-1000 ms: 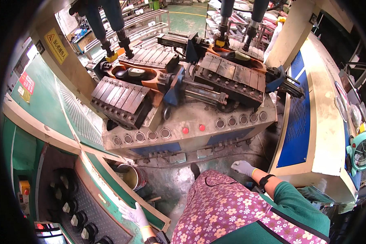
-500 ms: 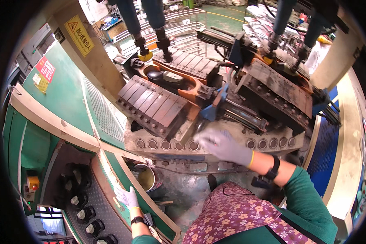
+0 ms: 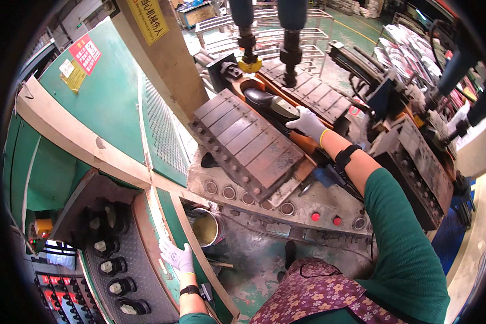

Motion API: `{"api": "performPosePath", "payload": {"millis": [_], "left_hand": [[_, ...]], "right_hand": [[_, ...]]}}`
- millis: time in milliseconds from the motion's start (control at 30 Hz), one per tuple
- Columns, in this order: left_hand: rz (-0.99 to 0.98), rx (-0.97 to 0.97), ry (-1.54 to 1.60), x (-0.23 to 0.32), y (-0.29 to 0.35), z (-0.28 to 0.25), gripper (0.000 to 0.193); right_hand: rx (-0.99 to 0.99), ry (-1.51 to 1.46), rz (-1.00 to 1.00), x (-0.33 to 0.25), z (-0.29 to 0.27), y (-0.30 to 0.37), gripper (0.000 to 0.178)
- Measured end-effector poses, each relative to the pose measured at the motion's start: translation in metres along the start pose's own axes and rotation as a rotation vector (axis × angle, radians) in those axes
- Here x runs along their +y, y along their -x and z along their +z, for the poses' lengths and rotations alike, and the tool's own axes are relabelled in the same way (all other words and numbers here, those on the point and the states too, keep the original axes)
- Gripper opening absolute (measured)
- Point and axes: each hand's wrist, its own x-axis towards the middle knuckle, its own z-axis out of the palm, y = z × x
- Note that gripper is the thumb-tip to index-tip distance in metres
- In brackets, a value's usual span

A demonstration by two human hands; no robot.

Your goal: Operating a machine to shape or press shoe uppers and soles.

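Note:
A black shoe (image 3: 260,98) on a pale-topped last lies lengthwise in the orange-sided cradle (image 3: 251,81) of a press, between two ribbed metal blocks. At its near end is my right hand (image 3: 309,124), in a whitish glove, with thumb and fingers closed about the end of the last; the fingertips are partly hidden. My left hand (image 3: 176,256), gloved too, lies with fingers stretched out on the green and wooden ledge (image 3: 164,227) at lower left. It holds nothing.
Several black shoes on lasts (image 3: 112,265) stand on the dark studded rack at left. Vertical press rods (image 3: 290,56) hang above the cradle. Red buttons (image 3: 315,216) sit along the machine's front. A bucket (image 3: 208,228) stands on the floor below; a second press station (image 3: 416,167) is at right.
My right hand has moved from above the machine's front edge forward to the shoe in the cradle and closed on it. My left hand stays on the ledge. The whole view has shifted.

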Motion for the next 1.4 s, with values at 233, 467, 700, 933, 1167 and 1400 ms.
{"api": "performPosePath", "payload": {"millis": [233,467,700,933,1167,1400], "left_hand": [[-0.016,-0.014,-0.011,0.007,0.001,-0.001,0.101],[0.011,0.009,0.028,0.018,-0.003,-0.007,0.099],[0.131,0.136,0.383,0.013,0.008,-0.070,0.071],[-0.023,0.307,0.781,-0.020,-0.001,-0.001,0.059],[-0.186,-0.600,2.444,0.014,0.109,-0.139,0.074],[-0.402,-0.564,2.590,-0.165,0.072,-0.108,0.063]], "right_hand": [[-0.057,-0.199,0.078,0.019,0.019,-0.033,0.060],[-0.061,-0.708,0.397,-0.013,-0.016,-0.038,0.035],[-0.451,-1.368,0.328,-0.055,-0.023,0.055,0.034],[-0.366,-1.046,0.103,-0.049,-0.042,0.216,0.043],[-0.560,-0.708,0.026,-0.222,0.080,0.374,0.055],[-0.823,-0.439,-0.460,-0.275,0.170,0.480,0.069]]}}
